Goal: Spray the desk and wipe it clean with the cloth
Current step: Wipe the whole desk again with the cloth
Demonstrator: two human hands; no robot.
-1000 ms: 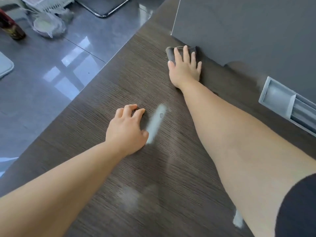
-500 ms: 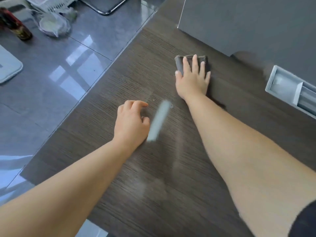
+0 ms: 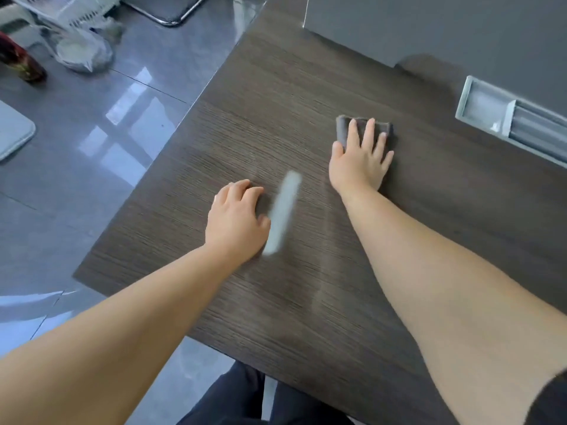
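Cloth [image 3: 343,131] lies on the desk [image 3: 291,96] under the flat right hand [image 3: 359,165]; left hand [image 3: 236,223] rests loosely curled.

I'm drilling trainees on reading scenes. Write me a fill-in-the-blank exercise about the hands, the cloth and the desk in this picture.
1. The right hand presses flat on a cloth whose colour is ____.
2. The left hand rests on the desk and holds ____.
3. Of the two hands, the one nearer the recessed cable tray is the ____ one.

Missing words: grey; nothing; right.
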